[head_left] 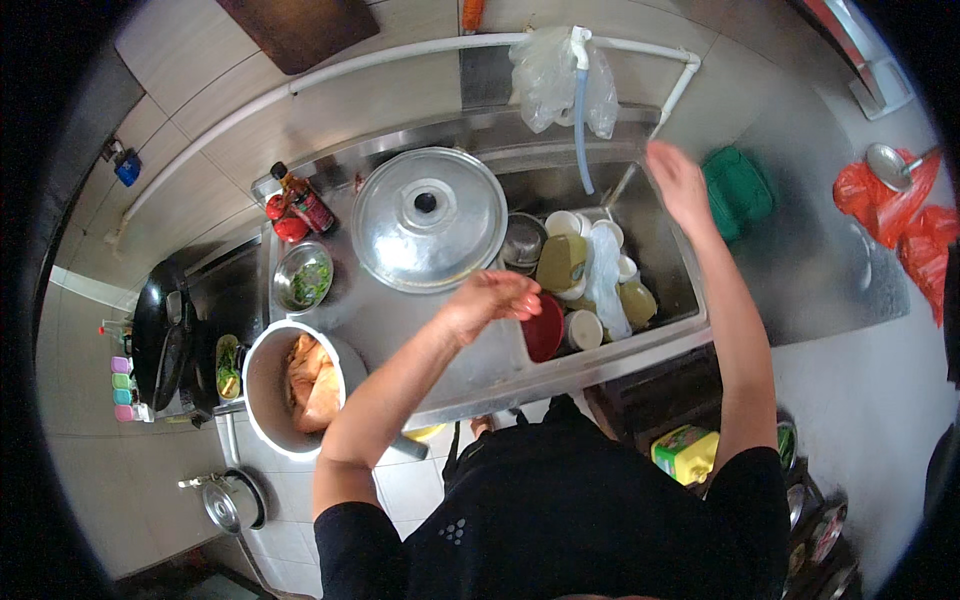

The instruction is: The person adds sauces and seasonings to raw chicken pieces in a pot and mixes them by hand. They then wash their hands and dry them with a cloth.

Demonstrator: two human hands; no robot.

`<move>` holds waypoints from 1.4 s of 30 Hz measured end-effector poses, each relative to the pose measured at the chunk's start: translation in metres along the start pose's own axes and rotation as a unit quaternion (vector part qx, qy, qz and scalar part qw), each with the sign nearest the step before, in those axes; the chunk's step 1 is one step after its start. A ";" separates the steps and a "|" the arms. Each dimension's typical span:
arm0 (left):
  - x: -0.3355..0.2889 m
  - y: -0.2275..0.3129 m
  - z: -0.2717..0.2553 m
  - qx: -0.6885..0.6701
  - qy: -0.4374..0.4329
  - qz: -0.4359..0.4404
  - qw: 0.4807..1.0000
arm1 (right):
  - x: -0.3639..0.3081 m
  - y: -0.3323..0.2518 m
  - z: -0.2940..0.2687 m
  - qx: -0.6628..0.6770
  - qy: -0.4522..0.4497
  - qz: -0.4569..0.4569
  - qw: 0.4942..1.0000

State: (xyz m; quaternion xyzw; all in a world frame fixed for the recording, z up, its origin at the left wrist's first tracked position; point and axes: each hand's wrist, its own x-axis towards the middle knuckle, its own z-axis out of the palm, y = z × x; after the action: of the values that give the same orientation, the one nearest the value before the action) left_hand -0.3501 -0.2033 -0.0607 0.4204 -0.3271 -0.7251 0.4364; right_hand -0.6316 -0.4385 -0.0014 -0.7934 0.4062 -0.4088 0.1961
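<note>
Head view only. Fisheye rim is black all round; straight edges bow. Person's black-shirted torso fills 6 o'clock and hides the tabletop front edge and the floor below it. Shelf items at 4–5 o'clock are cut off by the rim; only a yellow-green plastic bottle (pixel 685 450) reads clearly. Steel sink (pixel 668 270) is packed: round white bowls, an olive-coloured bowl (pixel 561 262), a small steel bowl, a clear plastic bag; exact count not readable, lower layers hidden.

Left hand (pixel 492 300): loosely curled, fingers bent down, over the tabletop/sink edge. Fingertips sit just above a round dark-red plate (pixel 543 330) standing on edge in the sink's left end; contact or grip cannot be told, the hand covers the plate's top rim.

Right hand (pixel 678 185): motion-blurred, fingers look extended and spread, holding nothing visible, raised over the sink's right rim near a green plastic basket (pixel 738 190) at 2 o'clock.

Around: large domed steel pot lid (pixel 428 218) at 11 o'clock of the left hand; white pot with orange-brown contents (pixel 300 385) at 8 o'clock; steel bowl of greens (pixel 303 275); dark sauce bottle with a red cap (pixel 304 200); black wok (pixel 160 335) at 9 o'clock; hose from a white pipe tap (pixel 581 110) hanging into the sink at 12 o'clock.
</note>
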 end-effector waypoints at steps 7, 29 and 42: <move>0.150 -0.069 0.048 -0.176 0.087 -0.047 0.979 | 0.189 0.003 0.045 -0.091 0.025 -0.161 0.982; 0.464 -0.153 0.015 -0.379 0.263 0.018 0.887 | 0.079 0.200 0.106 0.146 0.015 0.157 0.977; 0.500 -0.175 0.037 -0.428 0.411 0.101 0.798 | -0.044 0.327 0.237 0.644 -0.103 0.501 0.568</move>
State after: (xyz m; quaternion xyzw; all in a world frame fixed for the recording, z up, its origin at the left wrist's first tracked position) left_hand -0.5790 -0.5823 -0.3542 0.4142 0.1863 -0.5019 0.7361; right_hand -0.6134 -0.6024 -0.3729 -0.1627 0.3449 -0.3140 0.8694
